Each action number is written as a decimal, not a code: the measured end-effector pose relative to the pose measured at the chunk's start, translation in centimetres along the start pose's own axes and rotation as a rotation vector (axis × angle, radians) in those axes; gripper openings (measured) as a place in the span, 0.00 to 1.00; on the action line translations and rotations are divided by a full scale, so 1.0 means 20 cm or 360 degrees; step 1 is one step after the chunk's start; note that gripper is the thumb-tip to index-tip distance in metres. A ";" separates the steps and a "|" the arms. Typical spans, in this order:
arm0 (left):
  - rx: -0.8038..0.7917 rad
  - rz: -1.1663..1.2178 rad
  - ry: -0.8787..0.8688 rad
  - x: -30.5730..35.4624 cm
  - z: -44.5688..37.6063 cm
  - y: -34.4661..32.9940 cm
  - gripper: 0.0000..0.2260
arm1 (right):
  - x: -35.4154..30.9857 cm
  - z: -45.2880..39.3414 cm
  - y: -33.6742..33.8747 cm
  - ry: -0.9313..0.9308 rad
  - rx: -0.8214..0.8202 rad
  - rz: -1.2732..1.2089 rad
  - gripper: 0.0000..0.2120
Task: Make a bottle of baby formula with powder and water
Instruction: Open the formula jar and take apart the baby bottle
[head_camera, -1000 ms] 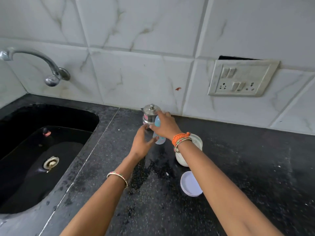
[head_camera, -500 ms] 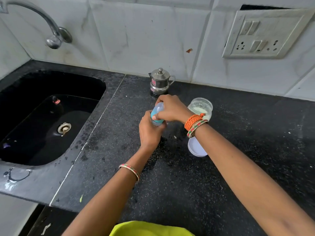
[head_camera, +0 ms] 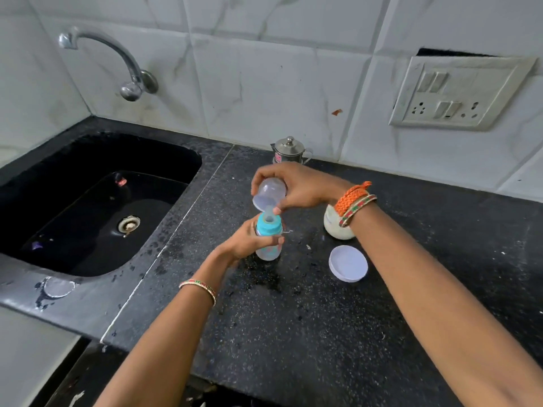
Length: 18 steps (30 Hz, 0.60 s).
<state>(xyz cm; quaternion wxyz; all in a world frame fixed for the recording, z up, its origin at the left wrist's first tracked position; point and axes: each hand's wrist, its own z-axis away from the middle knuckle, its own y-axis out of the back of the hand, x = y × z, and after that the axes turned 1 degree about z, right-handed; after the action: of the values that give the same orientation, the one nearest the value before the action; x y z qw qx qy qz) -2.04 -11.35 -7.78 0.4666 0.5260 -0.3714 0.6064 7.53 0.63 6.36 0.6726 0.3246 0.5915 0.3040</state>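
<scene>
From the head camera we see one baby bottle (head_camera: 268,250) standing on the black counter (head_camera: 323,333), our left hand (head_camera: 249,242) clasped around it below its blue collar. Our right hand (head_camera: 302,188) grips one clear cap (head_camera: 269,193), tilted just above the teat. Nearby sit one powder jar (head_camera: 333,227), one white lid (head_camera: 348,263) and one steel pot (head_camera: 289,151).

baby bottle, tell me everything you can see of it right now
The baby bottle is small, of clear plastic with faint teal print, a teal screw collar and a pale nipple on top. It stands upright on the black counter, gripped round its body by the left hand. Its clear dome cap is off, tilted just above the nipple in the right hand.
</scene>
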 end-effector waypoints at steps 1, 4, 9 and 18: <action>0.0055 -0.0019 -0.0015 0.00 -0.01 -0.01 0.16 | 0.04 -0.01 0.02 -0.0066 0.0098 0.0015 0.21; 0.0254 0.0001 -0.0099 -0.02 -0.02 -0.06 0.16 | 0.18 -0.02 -0.01 -0.0462 0.0722 -0.0076 0.24; 0.0244 0.0011 -0.0088 -0.04 -0.03 -0.05 0.22 | 0.45 0.05 -0.22 -0.0794 0.0661 0.0068 0.23; 0.0191 0.0013 -0.0108 -0.02 -0.02 -0.06 0.18 | 0.46 0.03 -0.39 -0.0846 0.0124 0.0616 0.31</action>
<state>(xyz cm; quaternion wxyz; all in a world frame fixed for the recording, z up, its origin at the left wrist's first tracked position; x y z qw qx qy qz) -1.00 -10.79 -8.33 0.4188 0.5717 -0.3522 0.6113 9.37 3.20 -5.32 0.7202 0.5243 0.3339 0.3080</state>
